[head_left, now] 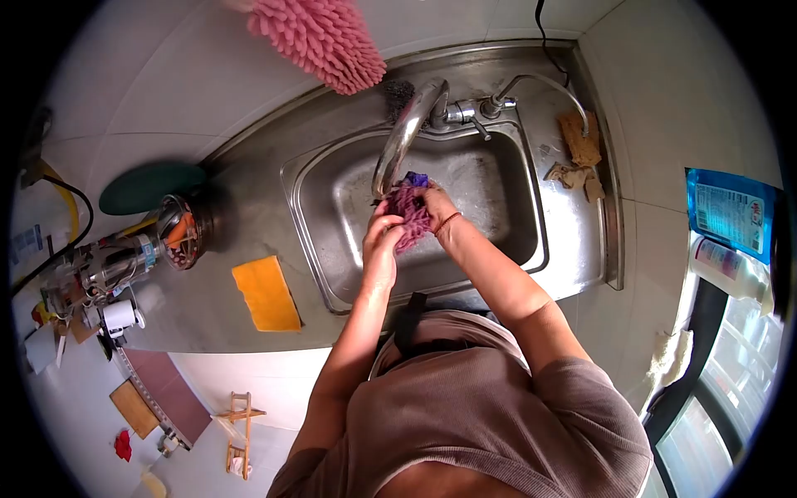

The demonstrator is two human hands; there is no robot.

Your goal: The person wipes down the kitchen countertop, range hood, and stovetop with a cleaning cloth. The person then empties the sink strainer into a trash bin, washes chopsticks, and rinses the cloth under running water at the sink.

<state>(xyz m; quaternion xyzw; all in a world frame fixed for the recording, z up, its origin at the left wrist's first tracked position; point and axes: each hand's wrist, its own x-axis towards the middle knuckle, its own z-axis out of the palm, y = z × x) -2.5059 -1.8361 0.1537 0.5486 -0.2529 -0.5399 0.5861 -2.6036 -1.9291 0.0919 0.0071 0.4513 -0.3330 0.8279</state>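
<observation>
Over the steel sink, both hands grip a wet-looking pink-purple chenille cloth with a bluish-purple part at its top. My left hand holds its near left side, fingers curled into the strands. On the right side my right hand, with a thin red band at the wrist, is closed round the cloth; some of its fingers are hidden. The mouth of the curved chrome faucet is right above the cloth. Whether water is running I cannot tell.
A yellow-orange cloth lies on the counter left of the sink. Beyond it stand a utensil holder and a dark green oval board. A pink chenille mitt hangs above. Brown sponges sit at the right rear, near a second thin spout.
</observation>
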